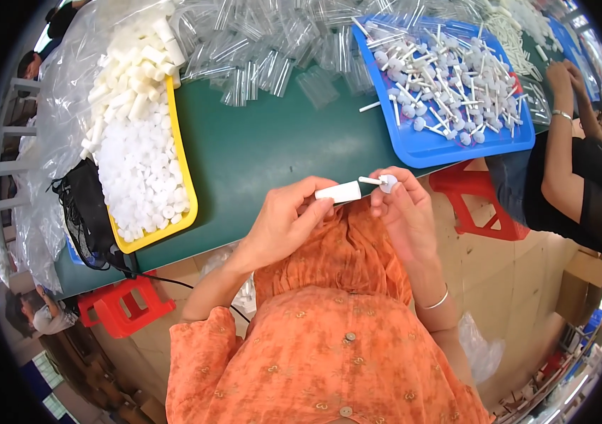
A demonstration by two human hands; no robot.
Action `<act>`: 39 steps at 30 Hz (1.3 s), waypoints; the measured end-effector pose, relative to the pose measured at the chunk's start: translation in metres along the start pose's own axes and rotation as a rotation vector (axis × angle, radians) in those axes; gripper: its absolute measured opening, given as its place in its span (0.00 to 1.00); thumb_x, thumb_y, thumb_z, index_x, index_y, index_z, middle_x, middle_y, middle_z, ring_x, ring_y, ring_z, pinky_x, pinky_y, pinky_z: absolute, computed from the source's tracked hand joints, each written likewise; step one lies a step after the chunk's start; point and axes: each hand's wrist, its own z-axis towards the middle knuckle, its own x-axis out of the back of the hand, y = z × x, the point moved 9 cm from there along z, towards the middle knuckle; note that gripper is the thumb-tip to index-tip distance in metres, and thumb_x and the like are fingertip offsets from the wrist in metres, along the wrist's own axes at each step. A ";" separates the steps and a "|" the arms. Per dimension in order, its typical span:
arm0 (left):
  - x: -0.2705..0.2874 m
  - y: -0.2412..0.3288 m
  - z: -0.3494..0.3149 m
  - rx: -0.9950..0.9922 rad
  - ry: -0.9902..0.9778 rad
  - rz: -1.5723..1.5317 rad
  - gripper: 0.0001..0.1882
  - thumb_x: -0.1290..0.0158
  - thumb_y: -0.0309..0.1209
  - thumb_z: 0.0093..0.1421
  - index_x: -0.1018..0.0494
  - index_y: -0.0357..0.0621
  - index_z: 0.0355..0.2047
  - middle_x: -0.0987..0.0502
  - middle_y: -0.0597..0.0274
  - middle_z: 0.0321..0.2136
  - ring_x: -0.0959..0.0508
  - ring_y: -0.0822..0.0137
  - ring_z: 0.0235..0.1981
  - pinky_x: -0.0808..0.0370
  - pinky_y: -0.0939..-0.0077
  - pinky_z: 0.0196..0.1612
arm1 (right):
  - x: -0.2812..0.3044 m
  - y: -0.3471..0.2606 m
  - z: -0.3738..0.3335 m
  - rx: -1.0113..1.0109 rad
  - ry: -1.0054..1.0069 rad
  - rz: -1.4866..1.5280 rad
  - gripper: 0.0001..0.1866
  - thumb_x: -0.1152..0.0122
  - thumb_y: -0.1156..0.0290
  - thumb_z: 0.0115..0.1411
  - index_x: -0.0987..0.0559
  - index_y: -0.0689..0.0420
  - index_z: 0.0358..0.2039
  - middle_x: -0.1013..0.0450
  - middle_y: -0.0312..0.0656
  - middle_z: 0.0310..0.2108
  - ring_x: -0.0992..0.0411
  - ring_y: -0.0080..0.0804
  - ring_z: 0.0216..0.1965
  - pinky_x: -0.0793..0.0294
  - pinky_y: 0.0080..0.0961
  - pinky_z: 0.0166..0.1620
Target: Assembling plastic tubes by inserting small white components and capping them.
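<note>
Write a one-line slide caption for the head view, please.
Left hand holding a white tube, right hand holding a white stick with a round cap, at a green table.

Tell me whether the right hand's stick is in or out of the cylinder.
Out: the stick shows to its tip, beside the cylinder.

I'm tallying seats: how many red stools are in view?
2: one red stool at left, near the green table; a second stool at right, beside a co-worker. More may be hidden.
</note>
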 end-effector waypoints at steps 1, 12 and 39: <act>-0.006 -0.013 -0.001 0.164 -0.094 -0.181 0.13 0.49 0.23 0.65 0.28 0.35 0.49 0.23 0.65 0.29 0.26 0.78 0.25 0.28 0.83 0.29 | -0.001 0.003 -0.001 -0.015 -0.005 0.002 0.09 0.45 0.73 0.66 0.26 0.62 0.44 0.28 0.48 0.49 0.27 0.24 0.32 0.26 0.19 0.35; -0.003 0.021 -0.010 -0.296 0.177 0.299 0.10 0.45 0.20 0.58 0.29 0.39 0.41 0.24 0.52 0.26 0.23 0.58 0.22 0.27 0.69 0.26 | -0.013 0.017 -0.006 -0.021 -0.077 -0.073 0.09 0.46 0.77 0.65 0.27 0.63 0.46 0.29 0.55 0.51 0.23 0.28 0.36 0.19 0.23 0.40; -0.026 -0.037 -0.011 0.347 -0.062 -0.568 0.09 0.62 0.27 0.65 0.34 0.39 0.41 0.30 0.63 0.27 0.32 0.74 0.28 0.32 0.74 0.33 | -0.079 -0.024 -0.025 0.732 -0.272 -1.334 0.19 0.32 0.82 0.46 0.27 0.56 0.38 0.25 0.40 0.38 0.27 0.45 0.38 0.28 0.35 0.43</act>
